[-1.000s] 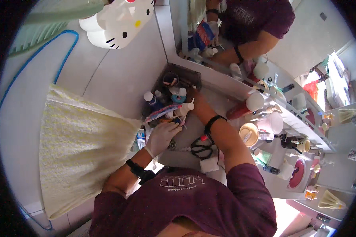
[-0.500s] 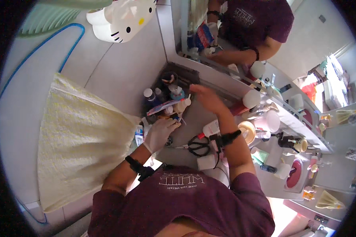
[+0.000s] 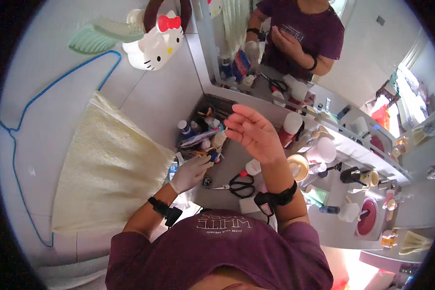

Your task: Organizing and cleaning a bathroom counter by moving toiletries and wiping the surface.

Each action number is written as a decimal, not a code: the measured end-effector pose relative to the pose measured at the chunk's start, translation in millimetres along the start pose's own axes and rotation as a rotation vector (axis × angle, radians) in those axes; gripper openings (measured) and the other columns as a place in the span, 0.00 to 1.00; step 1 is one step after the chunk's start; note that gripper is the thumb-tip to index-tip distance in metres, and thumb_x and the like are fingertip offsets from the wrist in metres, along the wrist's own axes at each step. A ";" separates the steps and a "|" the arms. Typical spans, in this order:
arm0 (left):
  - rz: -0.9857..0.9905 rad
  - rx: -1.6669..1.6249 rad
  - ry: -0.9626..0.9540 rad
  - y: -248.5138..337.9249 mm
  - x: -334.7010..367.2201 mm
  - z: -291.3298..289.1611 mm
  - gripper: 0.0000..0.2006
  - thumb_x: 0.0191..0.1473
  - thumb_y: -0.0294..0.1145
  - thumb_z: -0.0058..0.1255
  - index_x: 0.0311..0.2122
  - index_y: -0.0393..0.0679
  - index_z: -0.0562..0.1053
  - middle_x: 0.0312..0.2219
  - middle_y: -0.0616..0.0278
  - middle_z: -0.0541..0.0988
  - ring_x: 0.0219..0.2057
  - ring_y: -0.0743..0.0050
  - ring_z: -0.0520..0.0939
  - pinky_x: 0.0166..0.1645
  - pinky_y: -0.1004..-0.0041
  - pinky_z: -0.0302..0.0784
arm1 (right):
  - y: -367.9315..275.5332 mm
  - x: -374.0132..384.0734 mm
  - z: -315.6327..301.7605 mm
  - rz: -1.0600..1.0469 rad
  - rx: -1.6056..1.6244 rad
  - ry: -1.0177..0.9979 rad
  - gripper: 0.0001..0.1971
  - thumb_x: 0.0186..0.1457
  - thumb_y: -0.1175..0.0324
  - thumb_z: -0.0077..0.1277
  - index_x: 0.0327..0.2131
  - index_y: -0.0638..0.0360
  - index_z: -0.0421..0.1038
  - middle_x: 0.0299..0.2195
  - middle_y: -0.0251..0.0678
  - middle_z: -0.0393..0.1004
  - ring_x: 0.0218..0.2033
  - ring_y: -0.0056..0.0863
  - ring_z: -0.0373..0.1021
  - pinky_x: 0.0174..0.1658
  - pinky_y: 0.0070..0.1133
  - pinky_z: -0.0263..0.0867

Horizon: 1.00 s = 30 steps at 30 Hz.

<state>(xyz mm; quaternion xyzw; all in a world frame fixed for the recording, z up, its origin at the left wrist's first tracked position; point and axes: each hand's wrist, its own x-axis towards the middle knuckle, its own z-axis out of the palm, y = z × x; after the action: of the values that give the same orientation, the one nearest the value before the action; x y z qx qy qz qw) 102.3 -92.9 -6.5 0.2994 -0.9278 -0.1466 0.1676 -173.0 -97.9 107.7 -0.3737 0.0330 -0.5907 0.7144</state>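
While the left hand [image 3: 191,175], in a thin whitish glove, is hovering at its near side, a dark tray [image 3: 222,100] is sitting in the corner between the tiled wall and the mirror, crowded with a white-capped blue bottle [image 3: 182,125], a flat, glossy packet [image 3: 198,138] and a cream bottle [image 3: 219,139]. The gloved fingers are stretching out close together; whether they are gripping anything, I cannot tell. The bare right hand [image 3: 256,140] is hanging palm-open beside the tray, fingers loosely curled, holding nothing. Smooth grey counter [image 3: 231,163] is running between the tray and the scissors [image 3: 229,187], whose black looped handles are lying near a red-capped white bottle [image 3: 253,167]. A textured cream towel [image 3: 111,164] is draping along the wall at left, while rounded jars [image 3: 322,150] are bounding the room for moving at right, below the mirror [image 3: 295,48].
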 end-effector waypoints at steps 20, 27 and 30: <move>-0.484 -0.025 0.498 9.7 28.5 -41.7 0.36 0.50 0.39 0.61 0.62 0.40 0.61 0.48 0.46 0.75 0.48 0.51 0.77 0.50 0.62 0.72 | 94.1 -7.3 -106.4 -0.024 -1.770 0.159 0.39 0.48 0.59 0.62 0.61 0.61 0.55 0.52 0.52 0.69 0.55 0.47 0.65 0.57 0.35 0.61; -0.429 0.059 0.616 -34.1 36.9 -40.8 0.14 0.53 0.34 0.58 0.43 0.39 0.78 0.31 0.55 0.82 0.32 0.67 0.83 0.40 0.70 0.77 | 118.5 5.0 -126.3 0.257 -1.537 0.208 0.24 0.51 0.65 0.59 0.52 0.55 0.66 0.42 0.52 0.75 0.45 0.47 0.73 0.48 0.33 0.67; -0.612 -0.291 0.776 -6.6 47.7 -70.1 0.11 0.55 0.30 0.56 0.42 0.37 0.78 0.32 0.59 0.83 0.32 0.78 0.81 0.39 0.76 0.76 | 96.2 13.8 -100.3 0.117 -1.518 0.293 0.17 0.52 0.66 0.57 0.46 0.54 0.68 0.37 0.50 0.76 0.39 0.46 0.75 0.42 0.33 0.69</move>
<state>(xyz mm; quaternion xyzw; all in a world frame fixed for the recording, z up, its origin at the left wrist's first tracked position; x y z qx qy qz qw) 97.1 -138.9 64.9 0.5633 -0.6372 -0.1947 0.4887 -139.1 -157.4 -14.1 -0.6767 0.5425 -0.4109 0.2810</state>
